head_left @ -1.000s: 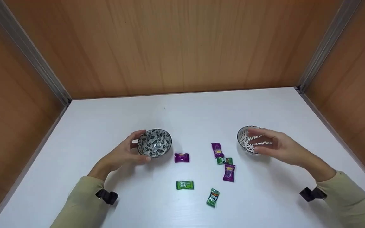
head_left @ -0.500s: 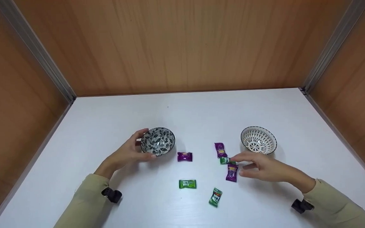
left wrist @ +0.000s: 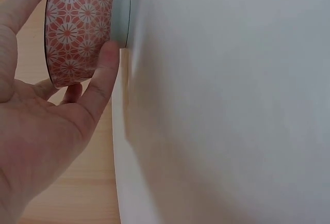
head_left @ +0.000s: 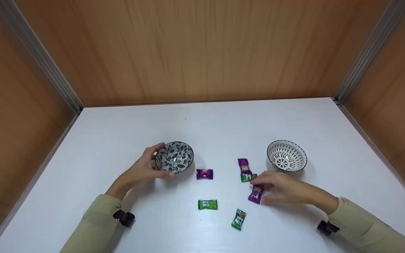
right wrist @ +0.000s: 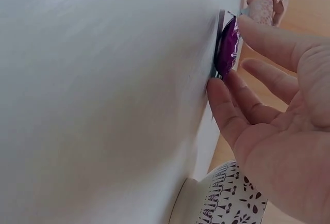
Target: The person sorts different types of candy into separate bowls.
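Observation:
My left hand [head_left: 141, 172] holds a small bowl [head_left: 175, 157] by its side, thumb and fingers spread round it. Inside, that bowl has a dark leaf pattern; the left wrist view shows its red outside [left wrist: 77, 28] with white flowers. With the thumb and fingertips of my right hand [head_left: 287, 188], I pinch a purple wrapped candy [head_left: 256, 194] low over the table. The right wrist view has this purple candy [right wrist: 227, 48] between thumb and fingers. A green candy [head_left: 246, 177] lies against the right fingertips, touching another purple candy [head_left: 244, 166].
A white bowl [head_left: 287, 155] with dark marks stands behind my right hand. Further candies lie on the white table [head_left: 202, 133]: a purple candy [head_left: 204, 174], a light green candy [head_left: 207, 204] and a dark green candy [head_left: 238, 219]. Wooden panels [head_left: 202, 52] enclose the table.
My right hand has moved from over the white bowl down and left to the candies. The purple candy there has turned slightly, and the green one shifted left. The left hand keeps its hold.

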The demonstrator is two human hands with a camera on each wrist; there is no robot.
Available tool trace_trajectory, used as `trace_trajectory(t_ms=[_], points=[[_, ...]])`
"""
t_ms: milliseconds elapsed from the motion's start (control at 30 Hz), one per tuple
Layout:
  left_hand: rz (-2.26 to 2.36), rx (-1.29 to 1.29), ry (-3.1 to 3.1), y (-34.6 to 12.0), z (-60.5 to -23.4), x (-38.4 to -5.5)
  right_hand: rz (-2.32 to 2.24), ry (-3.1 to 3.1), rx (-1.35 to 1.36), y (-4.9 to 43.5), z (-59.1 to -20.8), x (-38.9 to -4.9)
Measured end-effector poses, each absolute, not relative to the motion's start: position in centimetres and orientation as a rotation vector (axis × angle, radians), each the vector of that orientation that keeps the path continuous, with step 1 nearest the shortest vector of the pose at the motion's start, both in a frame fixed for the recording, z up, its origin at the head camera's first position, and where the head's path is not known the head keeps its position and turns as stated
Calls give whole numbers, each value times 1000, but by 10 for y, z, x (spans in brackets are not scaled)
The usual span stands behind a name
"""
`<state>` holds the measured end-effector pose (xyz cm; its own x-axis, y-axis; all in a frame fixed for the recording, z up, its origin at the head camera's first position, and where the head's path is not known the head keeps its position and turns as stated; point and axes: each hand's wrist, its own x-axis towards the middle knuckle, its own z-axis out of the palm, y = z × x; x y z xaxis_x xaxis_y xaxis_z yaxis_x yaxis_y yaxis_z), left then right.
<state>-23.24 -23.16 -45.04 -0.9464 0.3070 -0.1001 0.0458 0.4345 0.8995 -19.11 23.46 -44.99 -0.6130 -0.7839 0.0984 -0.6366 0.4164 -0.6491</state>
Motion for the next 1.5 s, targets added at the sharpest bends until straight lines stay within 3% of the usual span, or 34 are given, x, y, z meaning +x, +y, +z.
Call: trace_trajectory(t_ms=[633, 933, 1500], points=[[1431, 342, 2522, -227, -445, -238, -819, 2454, -1137, 230, -446, -190], [1438, 353, 2501, -222, -442, -243, -881, 2500, -1288, 234, -447, -196], [1423, 342, 2516, -231, -446, -238, -893, 2469, -1311, 205, -437, -206]])
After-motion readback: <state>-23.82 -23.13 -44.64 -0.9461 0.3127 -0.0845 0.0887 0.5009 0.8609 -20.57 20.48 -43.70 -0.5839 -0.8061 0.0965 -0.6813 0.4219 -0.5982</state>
